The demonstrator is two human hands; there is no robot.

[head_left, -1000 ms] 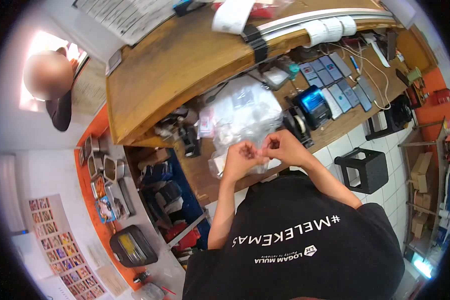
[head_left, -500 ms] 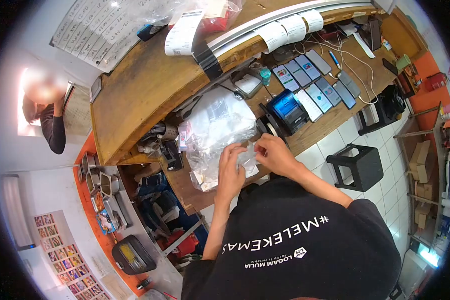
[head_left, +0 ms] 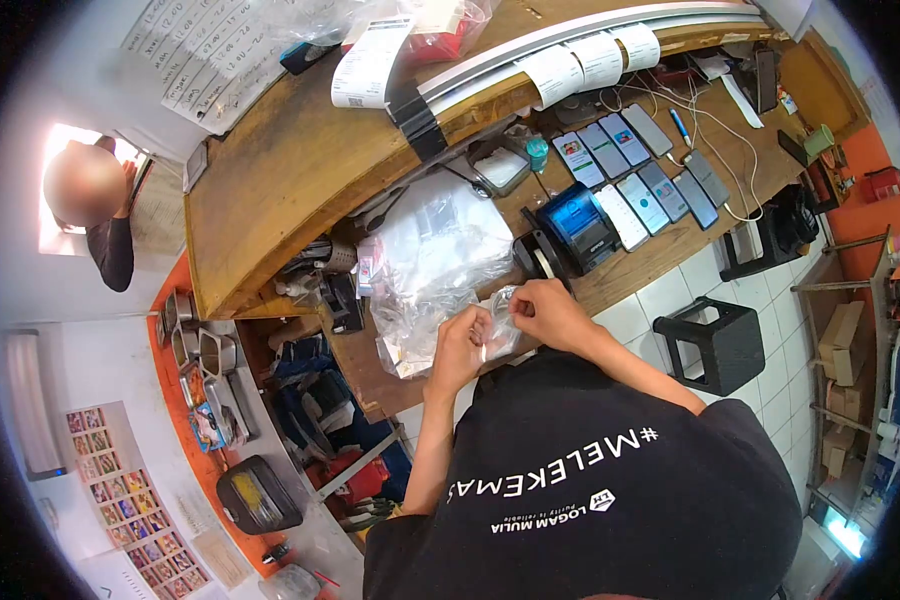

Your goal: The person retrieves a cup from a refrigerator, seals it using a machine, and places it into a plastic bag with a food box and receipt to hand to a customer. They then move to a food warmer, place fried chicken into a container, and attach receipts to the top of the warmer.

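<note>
Between my hands is a clear plastic bag [head_left: 499, 318], thin and crumpled. My left hand [head_left: 459, 350] has its fingers curled in on the bag's left side. On the other side, my right hand [head_left: 547, 312] pinches the bag's upper edge between thumb and fingers. Beyond them lies a stack of clear plastic bags [head_left: 440, 235] on the wooden desk, its near end crumpled beside my left hand. A black label printer [head_left: 578, 228] with a blue top stands just past my right hand.
Several phones [head_left: 638, 200] with cables lie right of the printer. A raised wooden counter [head_left: 270, 190] curves along the far side, with paper receipts [head_left: 372, 65] hanging over it. A black stool [head_left: 715, 345] stands on the right. Another person [head_left: 110, 245] is at an opening on the left.
My left hand has turned and its fingers have curled in more. My right hand stays pinched on the bag, which is spread a little lower between them. The person at left has shifted.
</note>
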